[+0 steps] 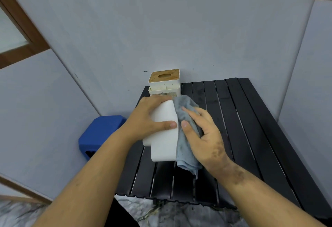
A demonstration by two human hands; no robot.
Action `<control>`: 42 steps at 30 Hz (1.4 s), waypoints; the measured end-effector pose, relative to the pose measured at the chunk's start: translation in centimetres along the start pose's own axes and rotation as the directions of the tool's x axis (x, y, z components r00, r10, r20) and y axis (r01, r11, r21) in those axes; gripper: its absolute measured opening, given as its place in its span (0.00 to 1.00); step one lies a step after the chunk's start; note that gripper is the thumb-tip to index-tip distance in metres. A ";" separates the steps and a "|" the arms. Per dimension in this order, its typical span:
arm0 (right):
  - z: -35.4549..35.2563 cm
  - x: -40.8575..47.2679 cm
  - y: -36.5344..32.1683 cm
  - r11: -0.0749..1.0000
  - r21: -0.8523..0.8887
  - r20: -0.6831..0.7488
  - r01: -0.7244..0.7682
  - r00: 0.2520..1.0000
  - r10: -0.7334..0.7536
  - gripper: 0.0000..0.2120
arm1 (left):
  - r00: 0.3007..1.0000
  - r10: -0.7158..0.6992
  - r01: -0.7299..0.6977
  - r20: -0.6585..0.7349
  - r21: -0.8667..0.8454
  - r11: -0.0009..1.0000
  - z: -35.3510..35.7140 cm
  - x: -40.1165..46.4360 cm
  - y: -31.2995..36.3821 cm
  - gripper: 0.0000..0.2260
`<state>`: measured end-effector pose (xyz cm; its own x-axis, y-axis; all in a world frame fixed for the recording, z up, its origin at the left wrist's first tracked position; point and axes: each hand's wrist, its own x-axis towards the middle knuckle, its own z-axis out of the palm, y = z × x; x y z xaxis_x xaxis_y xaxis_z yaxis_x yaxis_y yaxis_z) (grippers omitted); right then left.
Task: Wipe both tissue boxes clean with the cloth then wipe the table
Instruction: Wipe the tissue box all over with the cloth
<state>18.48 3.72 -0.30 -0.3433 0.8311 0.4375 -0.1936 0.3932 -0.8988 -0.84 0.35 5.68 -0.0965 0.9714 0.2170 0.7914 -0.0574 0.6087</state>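
Note:
My left hand grips a plain white tissue box, held tilted above the black slatted table. Its thumb lies across the near face. My right hand holds a grey cloth and presses it against the box's right side. A second tissue box, cream with a wooden slotted lid, stands upright at the table's far left corner against the wall. It shows small dark specks.
Grey walls close in behind and to the right of the table. A blue stool stands on the floor to the left of the table. Marbled floor shows below the table's front edge.

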 end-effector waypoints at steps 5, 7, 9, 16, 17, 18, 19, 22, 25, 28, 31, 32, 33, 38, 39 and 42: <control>0.0 1.7 2.6 0.983 -0.014 -0.059 -0.182 0.982 0.181 0.14 | 0.997 -0.001 -0.001 -0.073 -0.032 0.999 0.1 -0.3 -1.1 0.29; 0.5 0.4 2.7 0.981 -0.007 -0.055 -0.192 0.980 0.192 0.13 | 0.996 -0.004 0.001 -0.085 -0.040 0.999 0.2 -0.3 -1.5 0.28; 1.3 -1.1 2.1 0.992 -0.007 -0.024 -0.122 0.992 0.122 0.13 | 0.995 0.006 -0.010 -0.100 -0.041 0.999 0.1 -0.4 -1.9 0.28; 1.5 -1.3 2.3 0.999 0.009 -0.032 -0.040 0.999 0.041 0.13 | 0.985 -0.159 0.151 -0.072 -0.111 0.982 0.0 -0.6 -1.6 0.34; 1.4 -1.4 2.6 0.999 0.013 -0.043 -0.046 0.998 0.046 0.13 | 0.978 -0.194 0.184 -0.072 -0.126 0.975 0.0 -0.7 -1.5 0.36; 1.5 -1.6 3.0 0.999 0.017 -0.052 -0.052 0.997 0.053 0.14 | 0.971 -0.224 0.210 -0.081 -0.151 0.966 0.2 -0.9 -1.5 0.38; 1.5 -1.8 3.3 0.998 0.019 -0.059 -0.052 0.997 0.053 0.15 | 0.966 -0.242 0.222 -0.092 -0.181 0.958 0.4 -1.0 -1.5 0.39; 1.2 -1.9 3.6 0.998 0.026 -0.064 -0.050 0.997 0.052 0.17 | 0.966 -0.253 0.222 -0.055 -0.329 0.918 0.9 -1.4 -1.4 0.36; 1.0 -2.0 3.5 0.998 0.032 -0.074 -0.045 0.996 0.048 0.16 | 0.964 -0.257 0.257 0.063 -0.462 0.849 0.5 -1.6 -1.2 0.37; 1.0 -2.3 3.8 0.999 0.024 -0.077 -0.049 0.996 0.051 0.17 | 0.963 -0.248 0.267 0.105 -0.487 0.831 0.2 -1.7 -1.1 0.38; 1.2 -2.5 3.6 0.999 0.011 -0.078 -0.036 0.996 0.036 0.17 | 0.967 -0.242 0.247 0.078 -0.513 0.822 0.3 -1.9 -1.1 0.38; 1.2 -2.5 3.5 1.000 0.002 -0.078 -0.024 0.997 0.024 0.18 | 0.969 -0.236 0.241 0.076 -0.521 0.819 0.3 -2.0 -1.1 0.38; 1.3 -2.5 3.3 1.000 -0.006 -0.075 -0.008 0.997 0.008 0.18 | 0.970 -0.229 0.235 0.077 -0.531 0.814 0.2 -2.1 -1.3 0.38; 0.8 0.2 1.6 0.993 -0.092 0.016 0.079 0.997 -0.078 0.16 | 0.972 -0.236 0.190 0.024 -0.673 0.714 0.1 -2.4 -1.8 0.38; 0.5 1.2 1.6 0.991 -0.114 0.012 0.069 0.998 -0.068 0.15 | 0.971 -0.241 0.184 0.014 -0.690 0.700 0.2 -2.4 -1.9 0.38; -0.1 3.0 1.6 0.978 -0.207 -0.050 -0.014 0.999 0.004 0.15 | 0.972 -0.236 0.173 0.010 -0.711 0.681 0.6 -2.4 -2.1 0.37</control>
<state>17.19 6.87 -0.39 -0.2977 0.8511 0.4324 0.0052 0.4544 -0.8908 -1.88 -1.76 3.46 -0.2749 0.9596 0.0596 0.0928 -0.0352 0.9951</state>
